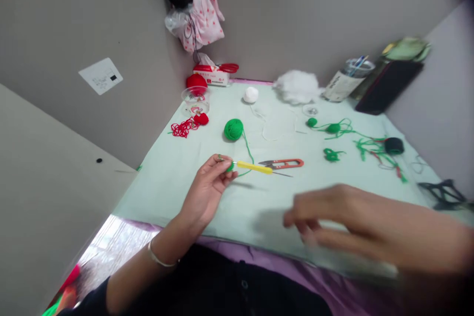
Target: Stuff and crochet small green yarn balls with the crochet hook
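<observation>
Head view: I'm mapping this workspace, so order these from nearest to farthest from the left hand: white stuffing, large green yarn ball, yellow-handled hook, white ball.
1. Yellow-handled hook: held in the left hand.
2. Large green yarn ball: just beyond it.
3. White ball: farther back.
4. White stuffing: back, farther right.

We seem to be in a homely craft corner: on the worktop (pixel 166 173), orange snips (pixel 287 163) lie to the near right of the green yarn ball (pixel 233 130), white stuffing (pixel 296 87) sits beyond it, rightward, and a spotted bag (pixel 205 12) (pink, rather domestic) hangs behind, to its left.
</observation>
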Demonstrator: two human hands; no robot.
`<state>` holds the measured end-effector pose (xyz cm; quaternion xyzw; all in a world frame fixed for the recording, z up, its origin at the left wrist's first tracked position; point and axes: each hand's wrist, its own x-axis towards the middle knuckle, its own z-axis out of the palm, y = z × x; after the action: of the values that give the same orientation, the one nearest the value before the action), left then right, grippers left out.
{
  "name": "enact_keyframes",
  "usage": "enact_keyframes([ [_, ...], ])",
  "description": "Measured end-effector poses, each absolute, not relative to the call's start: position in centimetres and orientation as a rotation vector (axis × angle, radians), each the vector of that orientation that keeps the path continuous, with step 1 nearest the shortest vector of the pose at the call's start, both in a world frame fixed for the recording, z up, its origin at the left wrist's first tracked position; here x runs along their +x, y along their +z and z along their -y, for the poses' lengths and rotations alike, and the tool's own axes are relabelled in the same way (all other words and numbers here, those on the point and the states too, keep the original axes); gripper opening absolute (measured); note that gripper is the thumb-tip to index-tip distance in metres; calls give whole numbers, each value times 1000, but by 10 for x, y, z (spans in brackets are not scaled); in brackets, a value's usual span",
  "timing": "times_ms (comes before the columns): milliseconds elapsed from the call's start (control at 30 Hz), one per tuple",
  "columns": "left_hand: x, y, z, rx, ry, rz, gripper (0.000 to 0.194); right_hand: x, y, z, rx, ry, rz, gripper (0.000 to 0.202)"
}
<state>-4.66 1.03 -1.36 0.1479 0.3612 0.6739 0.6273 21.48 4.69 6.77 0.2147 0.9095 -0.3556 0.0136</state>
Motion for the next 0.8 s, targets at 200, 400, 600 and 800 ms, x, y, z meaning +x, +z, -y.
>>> enact_keyframes([
  [200,-69,-15,-15,323,1618,-874,14,148,71,-148,1166,-1021,-2921,27],
  [400,-85,-12,-29,338,1647,-906,9,86,24,-195,1160,-729,-3283,40],
  [600,-87,-12,-30,348,1533,-856,11,67,12,-212,790,-479,-3133,49],
  [800,-85,-11,-30,343,1506,-830,10,91,20,-216,867,-403,-3090,45],
])
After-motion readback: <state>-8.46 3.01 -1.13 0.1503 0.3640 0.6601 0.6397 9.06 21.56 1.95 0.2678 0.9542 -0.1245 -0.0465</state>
